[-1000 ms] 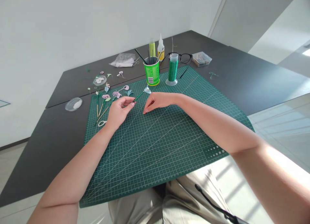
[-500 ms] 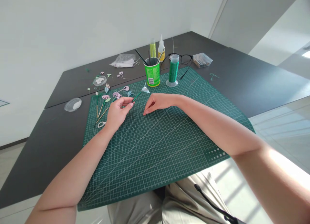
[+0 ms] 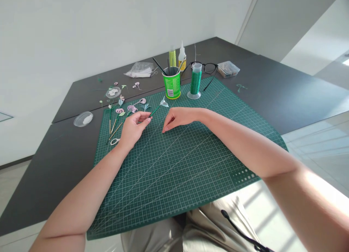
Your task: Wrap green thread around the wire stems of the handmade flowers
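Observation:
My left hand (image 3: 134, 127) pinches a thin green stem (image 3: 155, 111) between thumb and fingers; a pale blue-white flower (image 3: 164, 102) tops its far end, tilted up to the right. Just right of it, my right hand (image 3: 174, 119) is bent down over the green cutting mat (image 3: 163, 172) with its fingertips pressed together; whatever they grip, if anything, is too small to make out. Left of my left hand lie several stems with pink and white flowers (image 3: 119, 110) and a white-handled tool (image 3: 114, 141), partly hidden by the hand.
Behind my hands stand a green can (image 3: 172, 87) of tools, a spool of green thread (image 3: 196, 81) and a glue bottle (image 3: 182, 59). Black glasses (image 3: 209, 68), a clear box (image 3: 228, 69), a plastic bag (image 3: 139, 70) and small dishes (image 3: 83, 119) are around the mat.
Both hands keep nearly the same pose and grip. The whole view has shifted slightly, with things sitting a little lower in the picture.

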{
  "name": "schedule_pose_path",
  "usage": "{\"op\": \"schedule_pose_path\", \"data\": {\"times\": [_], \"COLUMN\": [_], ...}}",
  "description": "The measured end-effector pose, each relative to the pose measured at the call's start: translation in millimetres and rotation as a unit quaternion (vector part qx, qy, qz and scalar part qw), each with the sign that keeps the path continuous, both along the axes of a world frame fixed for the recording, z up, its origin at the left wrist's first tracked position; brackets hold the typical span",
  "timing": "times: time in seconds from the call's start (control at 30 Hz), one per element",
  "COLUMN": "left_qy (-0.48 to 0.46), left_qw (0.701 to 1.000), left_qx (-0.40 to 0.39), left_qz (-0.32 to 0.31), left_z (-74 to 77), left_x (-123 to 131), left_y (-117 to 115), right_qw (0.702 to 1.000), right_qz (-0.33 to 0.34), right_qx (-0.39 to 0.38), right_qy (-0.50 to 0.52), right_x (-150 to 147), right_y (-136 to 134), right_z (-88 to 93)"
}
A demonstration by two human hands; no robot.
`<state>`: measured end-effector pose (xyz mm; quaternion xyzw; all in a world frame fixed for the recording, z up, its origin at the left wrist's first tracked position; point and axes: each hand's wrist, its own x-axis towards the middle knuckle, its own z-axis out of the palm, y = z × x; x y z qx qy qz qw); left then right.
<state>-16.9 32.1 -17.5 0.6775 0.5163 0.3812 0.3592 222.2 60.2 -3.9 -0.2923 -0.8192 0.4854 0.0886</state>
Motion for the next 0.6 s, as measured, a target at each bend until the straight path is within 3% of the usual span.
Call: {"op": "schedule_pose_path", "data": {"times": [0.17,0.33,0.6], "left_qy": [-0.020,-0.022,0.099], "left_qw": [0.999,0.997,0.992], "left_qx": [-0.041,-0.064,-0.063], "left_qz": [0.020,0.026,-0.039], "left_z": [-1.2,1.5,7.7], "left_x": [-0.1,-2.0,-0.1], "left_y": [1.6,3.3,-2.3], "right_qw": [1.000,0.992,0.967], "right_qz": [-0.002,-0.042,-0.118], "right_qx": [0.026,0.084,0.159], "right_qy": [-0.001,0.085,0.159], "right_x": [-1.9,-3.9,-7.2], "right_y": [-4.9,-9.4,-11.7], "right_z": [4.4,7.7,8.3]}}
